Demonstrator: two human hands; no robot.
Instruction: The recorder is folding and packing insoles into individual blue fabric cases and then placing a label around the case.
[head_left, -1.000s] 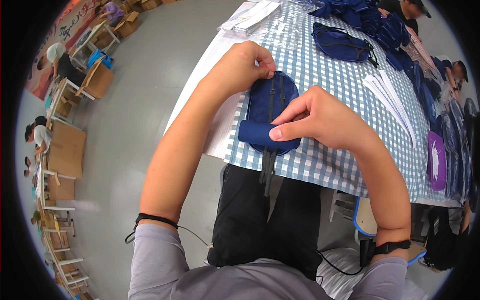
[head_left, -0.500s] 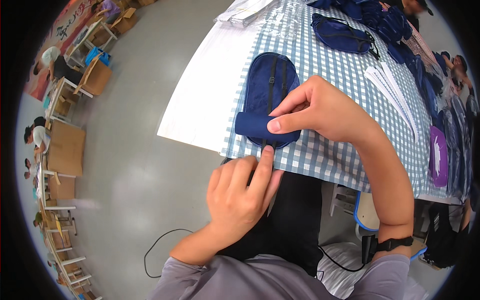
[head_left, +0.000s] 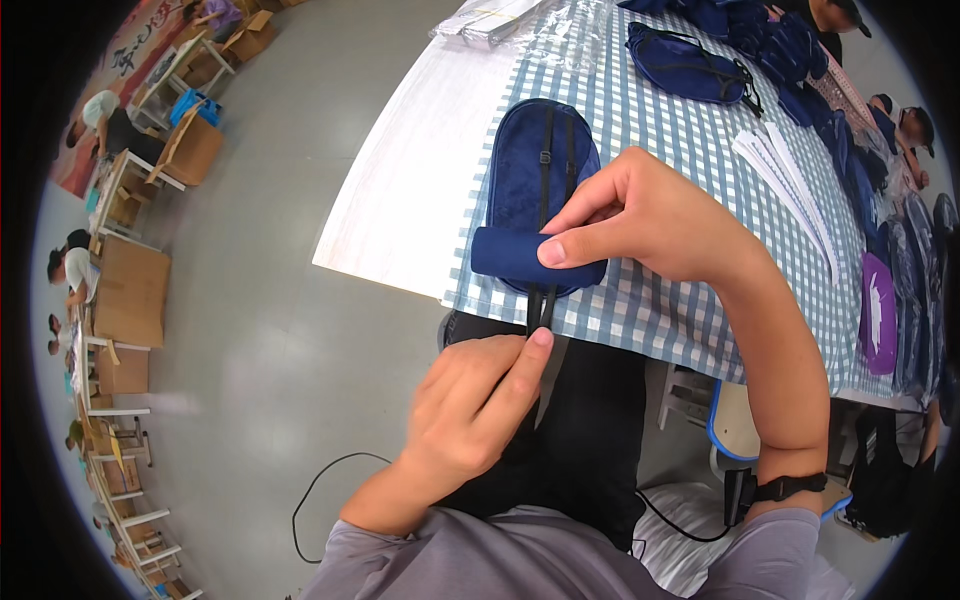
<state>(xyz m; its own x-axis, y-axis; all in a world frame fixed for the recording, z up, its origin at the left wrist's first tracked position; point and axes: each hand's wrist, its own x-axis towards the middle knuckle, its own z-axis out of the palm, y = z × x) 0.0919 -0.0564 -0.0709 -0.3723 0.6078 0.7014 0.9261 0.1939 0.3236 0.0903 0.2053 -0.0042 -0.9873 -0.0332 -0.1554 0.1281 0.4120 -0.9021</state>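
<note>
A navy oval sleep mask (head_left: 517, 180) lies lengthwise near the table's front edge, two black straps (head_left: 545, 158) with a slider running along it. Across its near end rests a rolled piece of navy fabric (head_left: 505, 252). My right hand (head_left: 640, 220) pinches the roll's right part between thumb and fingers, pressing it onto the mask. Below the mask, my left hand (head_left: 475, 400) is closed on the strap ends, which stretch toward me past the table edge. Its fingertips partly hide them.
A blue checked cloth (head_left: 640, 310) covers most of the table; a white board (head_left: 400, 180) shows at left. Farther off are another navy mask (head_left: 690, 70), white paper strips (head_left: 790, 190), clear plastic bags (head_left: 570, 40), a purple item (head_left: 878, 310) and navy piles. Several people work around.
My left hand has drawn back toward me, pulling the black straps out longer from under the roll. My right hand stays on the roll, almost unmoved.
</note>
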